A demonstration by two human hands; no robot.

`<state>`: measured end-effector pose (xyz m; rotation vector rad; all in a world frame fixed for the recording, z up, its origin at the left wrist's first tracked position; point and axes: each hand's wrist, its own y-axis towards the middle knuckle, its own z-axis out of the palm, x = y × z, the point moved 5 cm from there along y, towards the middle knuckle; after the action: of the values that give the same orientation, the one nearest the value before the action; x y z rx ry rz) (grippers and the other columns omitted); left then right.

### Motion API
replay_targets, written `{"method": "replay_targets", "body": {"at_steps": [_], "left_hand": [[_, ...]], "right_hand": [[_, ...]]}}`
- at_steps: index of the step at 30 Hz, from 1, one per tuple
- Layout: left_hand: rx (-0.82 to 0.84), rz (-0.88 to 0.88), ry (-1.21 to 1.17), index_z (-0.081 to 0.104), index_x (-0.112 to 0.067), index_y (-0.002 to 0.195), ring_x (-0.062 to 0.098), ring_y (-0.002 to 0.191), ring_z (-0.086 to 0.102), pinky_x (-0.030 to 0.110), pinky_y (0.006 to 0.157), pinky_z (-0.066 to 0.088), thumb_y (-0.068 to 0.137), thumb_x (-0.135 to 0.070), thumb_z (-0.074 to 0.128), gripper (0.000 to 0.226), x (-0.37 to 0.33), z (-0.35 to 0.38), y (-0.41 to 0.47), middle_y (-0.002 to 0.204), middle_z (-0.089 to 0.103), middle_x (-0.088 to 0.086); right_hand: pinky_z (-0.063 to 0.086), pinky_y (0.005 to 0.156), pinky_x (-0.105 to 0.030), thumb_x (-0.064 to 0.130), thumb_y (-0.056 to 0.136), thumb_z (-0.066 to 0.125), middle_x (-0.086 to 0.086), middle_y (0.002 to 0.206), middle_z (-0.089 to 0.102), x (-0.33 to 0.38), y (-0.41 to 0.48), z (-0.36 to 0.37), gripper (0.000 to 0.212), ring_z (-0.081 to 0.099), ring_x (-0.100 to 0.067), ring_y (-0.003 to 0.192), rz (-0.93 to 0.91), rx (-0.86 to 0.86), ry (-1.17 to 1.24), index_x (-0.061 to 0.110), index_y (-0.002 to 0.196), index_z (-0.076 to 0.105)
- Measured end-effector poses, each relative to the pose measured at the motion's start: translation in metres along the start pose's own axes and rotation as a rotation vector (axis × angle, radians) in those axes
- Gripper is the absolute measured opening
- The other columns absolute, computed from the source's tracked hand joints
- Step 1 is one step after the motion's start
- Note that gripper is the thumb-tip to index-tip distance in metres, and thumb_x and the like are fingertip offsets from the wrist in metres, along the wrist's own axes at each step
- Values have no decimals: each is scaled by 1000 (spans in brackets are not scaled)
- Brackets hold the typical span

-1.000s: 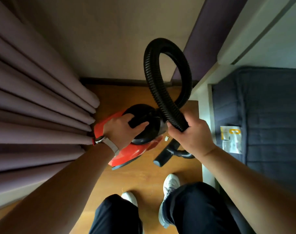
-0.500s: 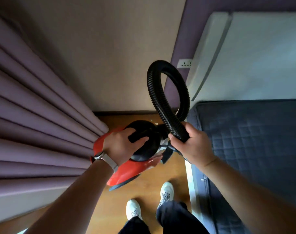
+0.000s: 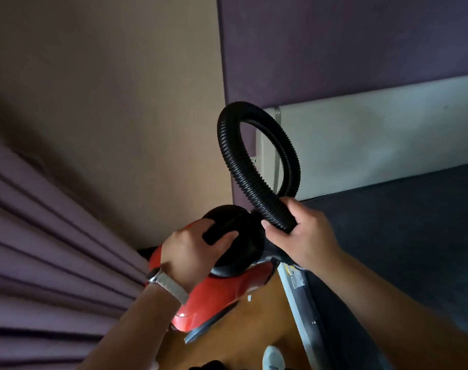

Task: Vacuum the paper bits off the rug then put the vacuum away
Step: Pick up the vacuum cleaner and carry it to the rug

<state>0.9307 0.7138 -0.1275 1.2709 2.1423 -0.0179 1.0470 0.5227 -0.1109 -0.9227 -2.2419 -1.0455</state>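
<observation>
1. Closest in, the toe of a white shoe stands on the wooden floor. A small pale scrap lies on the boards a little further on.
2. The left hand, with a watch on its wrist, has its fingers and thumb wrapped round the black handle on top of the red vacuum. The vacuum's body tilts over the floor, in the narrow gap between curtain and bed.
3. The right hand is clenched round the black ribbed hose just beside the vacuum's black dome. Above the fist the hose rises into one full loop.
4. On the left, purple curtain hangs in heavy folds close to the vacuum. On the right is the bed, covered in dark blue.
5. Behind the loop a pale headboard runs along the top of the bed.
6. Farthest back, a beige wall meets a purple wall panel at a straight vertical edge.
</observation>
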Motion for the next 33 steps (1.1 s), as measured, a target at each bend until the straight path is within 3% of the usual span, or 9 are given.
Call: {"method": "replay_targets", "body": {"at_steps": [5,9,12,14,17,22,26,30,33], "left_hand": [[127,52,-139,72,-30,86,14,66,68,30,58,54,72,-73,64,46,-6,3,5,67,70,-8],[262,130,-289,72,-30,86,13,65,66,28,58,53,68,-77,55,54,-7,3,5,70,70,-8],[360,177,-311,72,-29,84,13,72,65,24,62,47,72,-66,68,39,-5,3,2,76,71,-8],[426,218,-338,70,-28,82,12,72,65,28,65,51,72,-68,68,41,-3,4,-3,74,70,-8],[494,339,-357,69,-25,80,6,67,62,34,63,53,69,-77,57,54,-6,2,-12,70,67,-7],[604,494,-341,65,-24,73,5,62,59,27,53,45,74,-74,59,50,-23,-4,-36,64,63,-9],[659,581,-378,66,-25,73,3,63,61,35,56,53,69,-79,53,55,-41,0,-66,64,64,-11],[702,666,-390,68,-28,77,2,64,61,35,58,54,69,-79,52,54,-69,-3,-112,66,65,-13],[743,745,-372,69,-28,78,4,66,61,36,64,54,69,-78,53,53,-96,-2,-158,67,66,-12]], "right_hand": [[44,54,-12,39,78,75,12,65,61,14,-18,-14,27,61,-3,64,143,-14,-62,22,97,67],[51,63,-21,42,78,74,14,68,64,28,-43,-14,26,62,-3,70,387,-40,-118,34,100,62],[51,64,-21,40,78,77,19,69,63,45,-67,-11,34,64,-3,70,442,-127,-173,41,107,60],[52,62,-22,41,75,78,19,70,64,58,-83,-10,41,65,-4,68,446,-224,-198,41,111,59],[46,58,-11,44,72,73,17,67,63,77,-109,-12,43,64,-1,65,462,-340,-256,39,111,56],[41,61,-1,39,73,76,19,67,61,105,-159,-21,33,60,7,70,558,-425,-330,36,105,65],[44,57,-6,41,76,76,27,66,60,121,-203,-36,33,62,7,66,622,-487,-335,37,107,63],[49,56,-20,56,73,63,20,67,62,138,-258,-56,39,62,0,63,702,-588,-338,42,109,58],[52,58,-26,52,75,67,18,73,65,151,-311,-75,36,64,-5,65,744,-657,-317,43,109,57]]}}
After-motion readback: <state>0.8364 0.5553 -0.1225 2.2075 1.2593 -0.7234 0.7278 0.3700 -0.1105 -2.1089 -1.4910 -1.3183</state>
